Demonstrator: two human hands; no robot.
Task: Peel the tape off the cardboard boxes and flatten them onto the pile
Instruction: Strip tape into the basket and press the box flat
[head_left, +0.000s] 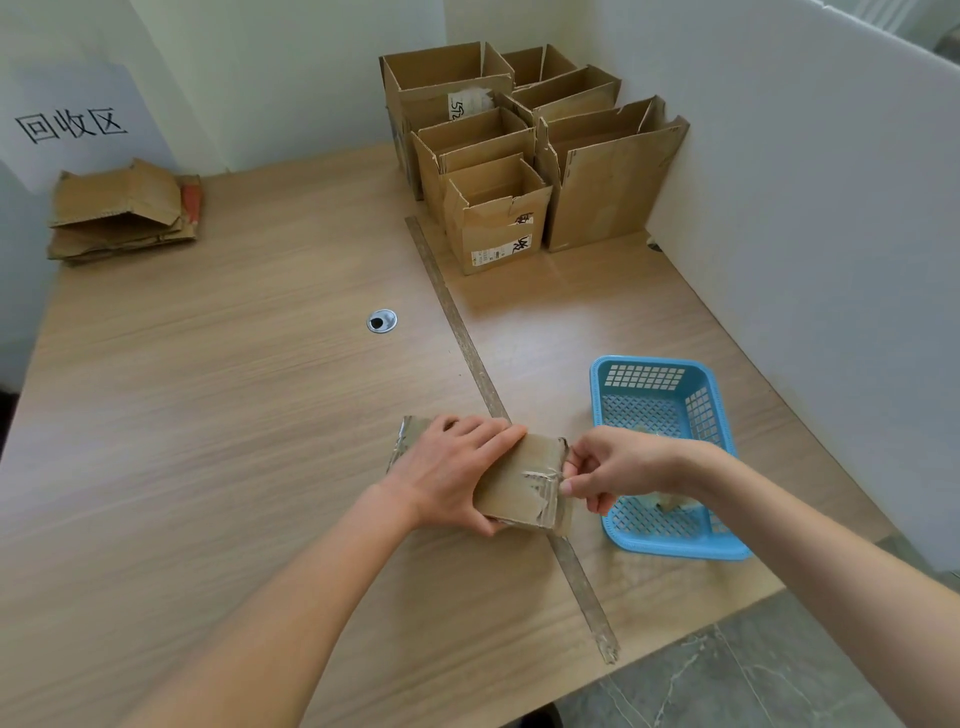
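Left hand (452, 467) gripping a small cardboard box (524, 491) near the tabletop's (234, 415) front edge, right hand (608, 467) pinching clear tape (550, 480) at the box's right end, blue basket (670, 540) just beside

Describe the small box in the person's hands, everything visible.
The small cardboard box is plain brown corrugated card, worn, with crinkled clear tape across its right end and more shiny tape at its left end. It looks closed or partly squashed and sits low on the wooden table, over the strip of tape that runs along the tabletop. The left hand lies over its top and grips it; the right hand pinches the tape at its right edge. The blue basket stands just right of it.
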